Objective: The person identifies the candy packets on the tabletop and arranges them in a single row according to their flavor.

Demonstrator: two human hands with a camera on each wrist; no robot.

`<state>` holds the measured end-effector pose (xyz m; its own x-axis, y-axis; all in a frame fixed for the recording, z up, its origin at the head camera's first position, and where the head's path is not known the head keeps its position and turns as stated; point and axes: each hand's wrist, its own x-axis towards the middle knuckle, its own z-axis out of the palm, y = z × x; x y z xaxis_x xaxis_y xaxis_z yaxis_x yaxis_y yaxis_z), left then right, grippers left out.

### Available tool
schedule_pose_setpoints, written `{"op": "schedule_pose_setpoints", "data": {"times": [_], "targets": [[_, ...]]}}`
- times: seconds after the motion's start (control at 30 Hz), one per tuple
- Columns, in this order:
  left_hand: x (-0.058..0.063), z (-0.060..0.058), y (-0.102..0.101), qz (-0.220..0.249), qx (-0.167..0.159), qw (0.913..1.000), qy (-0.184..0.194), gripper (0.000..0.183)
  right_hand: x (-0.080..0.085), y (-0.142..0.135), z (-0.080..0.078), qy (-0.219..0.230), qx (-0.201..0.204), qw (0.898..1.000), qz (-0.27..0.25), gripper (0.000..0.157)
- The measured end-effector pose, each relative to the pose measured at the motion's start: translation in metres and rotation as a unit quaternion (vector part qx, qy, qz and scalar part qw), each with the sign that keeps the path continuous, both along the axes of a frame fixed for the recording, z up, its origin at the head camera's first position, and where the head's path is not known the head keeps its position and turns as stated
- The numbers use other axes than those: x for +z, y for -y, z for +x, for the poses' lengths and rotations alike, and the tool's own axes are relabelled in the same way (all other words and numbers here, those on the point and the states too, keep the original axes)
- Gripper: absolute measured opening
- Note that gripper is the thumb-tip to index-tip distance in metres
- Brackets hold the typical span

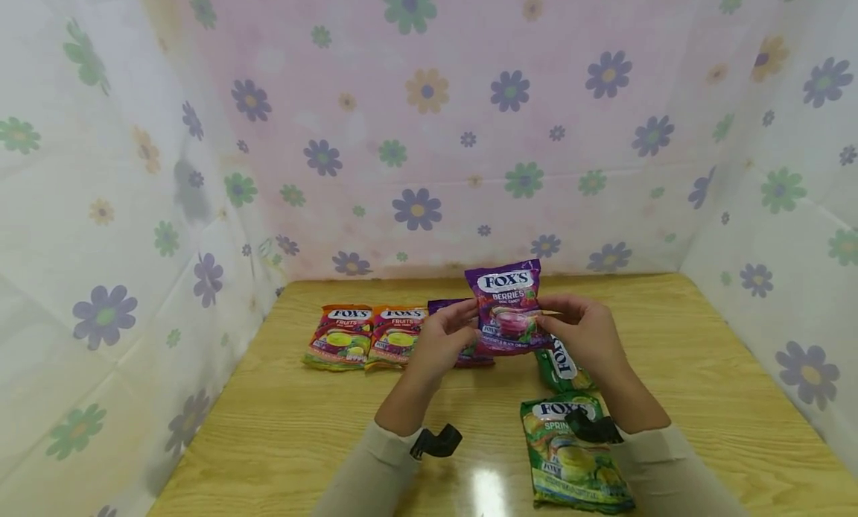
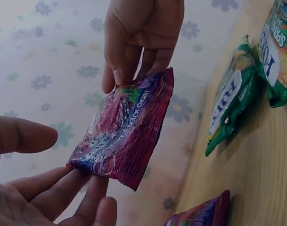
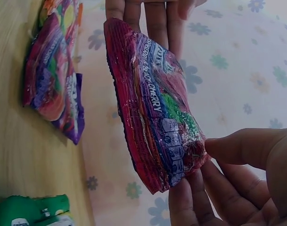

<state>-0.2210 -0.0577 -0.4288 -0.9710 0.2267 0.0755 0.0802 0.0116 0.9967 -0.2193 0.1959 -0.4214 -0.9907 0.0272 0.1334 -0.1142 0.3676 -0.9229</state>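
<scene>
A purple FOX'S Berries candy bag [image 1: 507, 308] is held up above the table, its printed front facing me. Pinched between thumb and fingers of my right hand [image 1: 593, 338], its right edge stays gripped. My left hand [image 1: 439, 349] is at the opposite edge; in the left wrist view its fairly straight fingers [image 2: 63, 193] touch the bag from behind, while the thumb [image 2: 32, 136] stands apart from it. The right wrist view shows the right thumb [image 3: 247, 146] against the bag's edge. Black straps circle both wrists.
Two red-and-orange Fruits bags [image 1: 338, 338] lie side by side at left, with another purple bag [image 1: 442, 305] beside them, partly behind my left hand. A green bag [image 1: 563, 368] and a green Spring bag [image 1: 570, 457] lie at right. Flowered cloth [image 1: 415, 167] surrounds the wooden table [image 1: 281, 442].
</scene>
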Motion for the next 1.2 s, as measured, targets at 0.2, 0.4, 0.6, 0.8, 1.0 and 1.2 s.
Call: {"op": "schedule_pose_setpoints", "data": {"times": [0.2,0.4,0.6,0.8,1.0,1.2], "targets": [[-0.007,-0.003,-0.002,0.024,-0.028,0.9986,0.037,0.054,-0.012,-0.002,-0.007,0.020,-0.003,1.000,-0.007,0.032],[-0.017,-0.008,-0.002,0.039,-0.050,0.9966,0.052,0.058,-0.020,-0.004,-0.012,0.046,0.007,0.999,-0.029,0.036],[-0.029,-0.014,-0.004,0.059,-0.049,0.9936,0.082,0.060,-0.027,-0.004,-0.015,0.067,0.012,0.997,-0.030,0.036],[-0.042,-0.021,-0.006,0.088,-0.048,0.9885,0.113,0.059,-0.037,-0.005,-0.020,0.073,0.014,0.997,-0.019,0.037],[-0.048,-0.021,-0.008,0.105,-0.055,0.9849,0.127,0.058,-0.042,-0.007,-0.022,0.091,0.024,0.995,-0.022,0.039],[-0.054,-0.024,-0.009,0.128,-0.081,0.9806,0.125,0.062,-0.047,-0.008,-0.023,0.086,0.034,0.995,-0.024,0.040]]}}
